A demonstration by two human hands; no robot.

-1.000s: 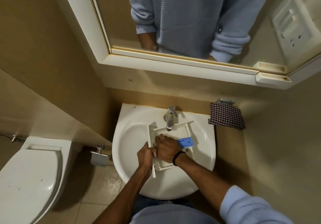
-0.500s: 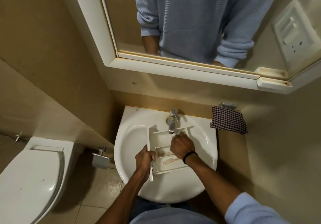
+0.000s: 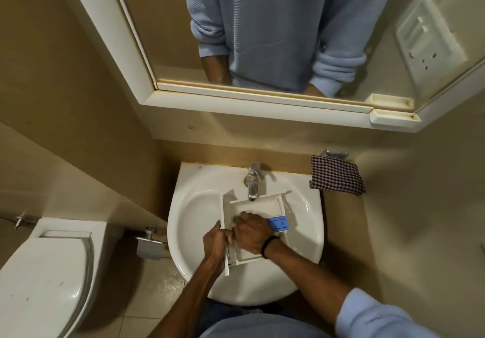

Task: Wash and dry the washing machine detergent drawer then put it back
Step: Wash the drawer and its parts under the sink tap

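The white detergent drawer lies in the round white sink, its far end under the chrome tap. A blue insert shows at its right side. My left hand grips the drawer's front panel at the near left. My right hand, with a black band on the wrist, is pressed down inside the drawer's compartments with fingers curled; whether it holds anything is hidden. No water stream is clearly visible.
A checked cloth hangs on the wall to the right of the sink. A white toilet stands at the lower left, with a metal fitting between it and the sink. A framed mirror hangs above.
My right hand moved from the drawer's far right, near the tap, back toward the near left compartments, and the blue insert shows again. My left hand kept its grip.
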